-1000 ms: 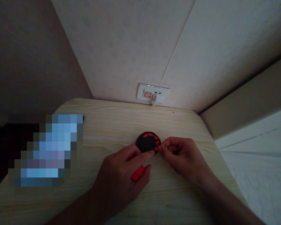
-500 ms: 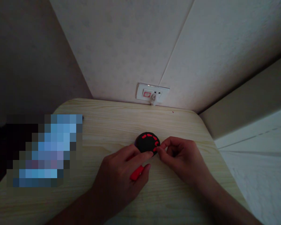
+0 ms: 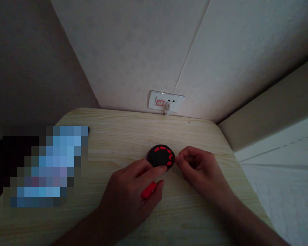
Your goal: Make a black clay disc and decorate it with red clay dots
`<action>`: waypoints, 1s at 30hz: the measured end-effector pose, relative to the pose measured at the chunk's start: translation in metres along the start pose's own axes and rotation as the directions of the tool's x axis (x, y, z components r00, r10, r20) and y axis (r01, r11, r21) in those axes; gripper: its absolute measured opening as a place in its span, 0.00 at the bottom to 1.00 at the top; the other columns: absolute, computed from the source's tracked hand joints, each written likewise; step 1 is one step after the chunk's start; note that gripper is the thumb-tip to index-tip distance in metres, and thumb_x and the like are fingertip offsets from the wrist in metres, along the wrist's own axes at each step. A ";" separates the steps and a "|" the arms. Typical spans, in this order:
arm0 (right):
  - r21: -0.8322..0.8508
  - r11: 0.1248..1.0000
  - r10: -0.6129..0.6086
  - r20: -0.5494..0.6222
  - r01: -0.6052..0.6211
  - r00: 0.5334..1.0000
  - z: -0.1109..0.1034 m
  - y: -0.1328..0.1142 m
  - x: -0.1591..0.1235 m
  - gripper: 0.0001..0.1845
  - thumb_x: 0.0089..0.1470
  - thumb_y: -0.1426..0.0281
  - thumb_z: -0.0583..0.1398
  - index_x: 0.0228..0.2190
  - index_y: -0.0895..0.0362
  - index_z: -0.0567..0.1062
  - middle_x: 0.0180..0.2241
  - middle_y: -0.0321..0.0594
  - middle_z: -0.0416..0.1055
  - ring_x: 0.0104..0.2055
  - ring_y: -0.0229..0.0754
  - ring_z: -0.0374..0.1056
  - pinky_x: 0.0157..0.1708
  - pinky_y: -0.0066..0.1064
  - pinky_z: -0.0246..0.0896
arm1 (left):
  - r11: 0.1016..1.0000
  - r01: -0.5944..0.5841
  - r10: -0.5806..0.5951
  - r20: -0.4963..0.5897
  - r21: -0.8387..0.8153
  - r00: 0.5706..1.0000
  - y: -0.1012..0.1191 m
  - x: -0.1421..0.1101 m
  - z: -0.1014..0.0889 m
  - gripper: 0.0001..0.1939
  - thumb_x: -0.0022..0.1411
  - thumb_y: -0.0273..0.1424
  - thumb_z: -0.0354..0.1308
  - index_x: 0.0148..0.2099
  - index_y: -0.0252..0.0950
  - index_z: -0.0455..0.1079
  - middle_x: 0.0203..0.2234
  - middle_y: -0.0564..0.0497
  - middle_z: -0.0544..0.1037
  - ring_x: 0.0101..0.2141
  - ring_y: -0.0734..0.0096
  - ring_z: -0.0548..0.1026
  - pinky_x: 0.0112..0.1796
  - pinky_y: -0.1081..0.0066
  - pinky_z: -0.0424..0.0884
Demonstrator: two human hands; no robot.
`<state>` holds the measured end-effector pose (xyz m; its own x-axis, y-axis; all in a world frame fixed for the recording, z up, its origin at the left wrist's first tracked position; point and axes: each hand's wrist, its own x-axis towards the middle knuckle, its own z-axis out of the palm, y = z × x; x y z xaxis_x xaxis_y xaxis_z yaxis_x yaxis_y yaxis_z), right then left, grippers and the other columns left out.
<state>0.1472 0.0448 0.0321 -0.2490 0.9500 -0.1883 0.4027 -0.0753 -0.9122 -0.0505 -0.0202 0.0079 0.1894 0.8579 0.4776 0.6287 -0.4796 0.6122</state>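
Note:
A round black disc (image 3: pixel 159 158) lies on the wooden tabletop (image 3: pixel 113 143), with several small red pieces (image 3: pixel 163 148) that look like modelling clay set along its far and right rim. My left hand (image 3: pixel 133 186) rests at the disc's near left side, one finger stretched over its near edge. Between the thumb and fingers of that hand is a larger lump of red modelling clay (image 3: pixel 149 190). Just right of the disc, apart from it, my right hand (image 3: pixel 197 169) has thumb and index finger pinched together. Whether anything sits in that pinch is hidden.
A blurred-out bluish device (image 3: pixel 59 160) lies at the table's left. Against the back edge stands the wall, with a socket panel (image 3: pixel 166 100) and a plug (image 3: pixel 167 108) in it. A tiny red crumb (image 3: pixel 189 122) lies near the back. White bedding (image 3: pixel 287 201) borders the right side.
My right fingertips have drawn back a little to the right, off the red piece at the disc's right rim. My left hand keeps its hold on the red lump.

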 end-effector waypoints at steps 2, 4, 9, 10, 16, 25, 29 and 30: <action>0.048 0.999 0.000 0.015 -0.001 1.000 0.000 -0.001 0.001 0.16 0.51 0.61 0.69 0.24 0.56 0.71 0.17 0.29 0.62 0.18 0.31 0.52 0.16 0.24 0.45 | 1.000 0.000 0.000 0.004 0.001 1.000 0.000 0.000 0.000 0.13 0.63 0.25 0.60 0.50 0.36 0.79 0.33 0.49 0.78 0.31 0.68 0.78 0.31 0.69 0.77; 0.080 0.997 -0.006 0.028 0.003 1.000 0.001 -0.001 0.002 0.19 0.48 0.60 0.71 0.22 0.56 0.69 0.18 0.29 0.62 0.19 0.31 0.54 0.17 0.24 0.47 | 1.000 0.002 -0.002 0.006 0.004 1.000 -0.001 0.000 0.000 0.13 0.63 0.25 0.60 0.50 0.37 0.78 0.33 0.49 0.78 0.31 0.68 0.78 0.31 0.69 0.77; 0.134 0.986 0.079 0.127 -0.096 0.989 0.003 0.001 0.005 0.24 0.48 0.55 0.72 0.22 0.55 0.66 0.15 0.27 0.63 0.16 0.30 0.56 0.15 0.22 0.49 | 1.000 -0.012 0.012 0.011 0.012 1.000 -0.002 0.001 0.000 0.13 0.64 0.25 0.60 0.50 0.38 0.78 0.33 0.49 0.78 0.30 0.68 0.78 0.31 0.68 0.78; 0.163 0.977 0.112 0.166 -0.139 0.980 0.003 0.002 0.006 0.24 0.48 0.54 0.71 0.23 0.54 0.65 0.14 0.27 0.63 0.15 0.30 0.56 0.13 0.21 0.49 | 1.000 -0.017 0.017 0.007 0.010 1.000 -0.002 0.001 0.000 0.13 0.64 0.25 0.60 0.50 0.38 0.78 0.33 0.50 0.78 0.30 0.68 0.78 0.31 0.68 0.78; 0.295 0.923 0.167 0.274 -0.248 0.947 0.004 0.005 0.010 0.26 0.45 0.52 0.73 0.23 0.55 0.66 0.15 0.28 0.69 0.12 0.32 0.62 0.10 0.21 0.58 | 0.999 -0.027 0.026 0.010 0.019 1.000 -0.003 -0.003 0.001 0.15 0.64 0.26 0.60 0.52 0.39 0.77 0.34 0.50 0.78 0.31 0.68 0.78 0.31 0.68 0.78; 0.397 0.878 0.133 0.332 -0.267 0.934 0.000 0.006 0.012 0.24 0.50 0.50 0.69 0.28 0.57 0.69 0.19 0.31 0.72 0.13 0.33 0.67 0.11 0.22 0.63 | 0.998 -0.046 0.045 0.018 0.043 0.999 -0.002 0.001 -0.001 0.16 0.64 0.25 0.60 0.54 0.38 0.76 0.33 0.50 0.78 0.30 0.69 0.78 0.31 0.70 0.77; 0.393 0.884 0.116 0.337 -0.252 0.934 0.000 0.008 0.012 0.24 0.47 0.53 0.72 0.28 0.57 0.69 0.19 0.30 0.72 0.14 0.33 0.67 0.11 0.21 0.64 | 0.992 -0.082 0.074 0.083 0.101 0.994 -0.003 0.000 -0.002 0.20 0.65 0.25 0.59 0.59 0.39 0.74 0.32 0.50 0.76 0.29 0.70 0.76 0.29 0.70 0.76; 0.398 0.883 0.109 0.342 -0.249 0.933 0.000 0.008 0.012 0.24 0.47 0.53 0.72 0.28 0.57 0.69 0.20 0.30 0.72 0.14 0.32 0.67 0.12 0.21 0.64 | 0.988 -0.094 0.081 0.100 0.125 0.992 -0.003 -0.001 -0.002 0.21 0.65 0.25 0.59 0.59 0.39 0.73 0.32 0.50 0.76 0.29 0.69 0.76 0.29 0.69 0.75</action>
<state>0.1472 0.0556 0.0222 -0.4897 0.7751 -0.3994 0.0664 -0.4235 -0.9034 -0.0540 -0.0195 0.0070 0.3141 0.8302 0.4606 0.6978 -0.5308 0.4809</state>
